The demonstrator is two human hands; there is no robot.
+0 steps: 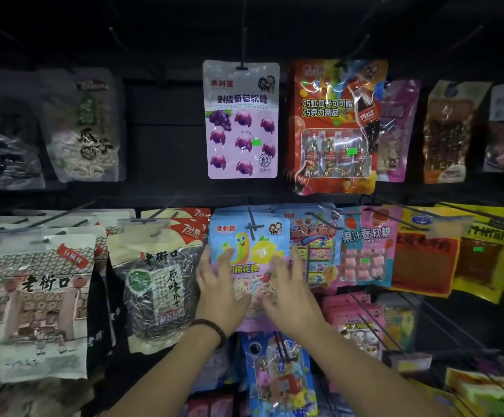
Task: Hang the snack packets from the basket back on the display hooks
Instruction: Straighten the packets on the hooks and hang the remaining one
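Observation:
A blue marshmallow snack packet (249,236) hangs on a black display hook (252,225) in the middle row, at the front of a stack. Both hands rest flat on its lower half. My left hand (219,284), with a dark bead bracelet on the wrist, lies on the packet's left side with fingers spread. On the right side my right hand (289,288) lies with fingers spread too. Neither hand grips the packet. No basket is in view.
Above hang a purple grape gummy packet (241,118) and a red cola chocolate packet (335,124). Sunflower seed bags (157,284) hang to the left, a pink gummy packet (365,245) and orange packets to the right. Long black hooks (374,323) jut out at lower right.

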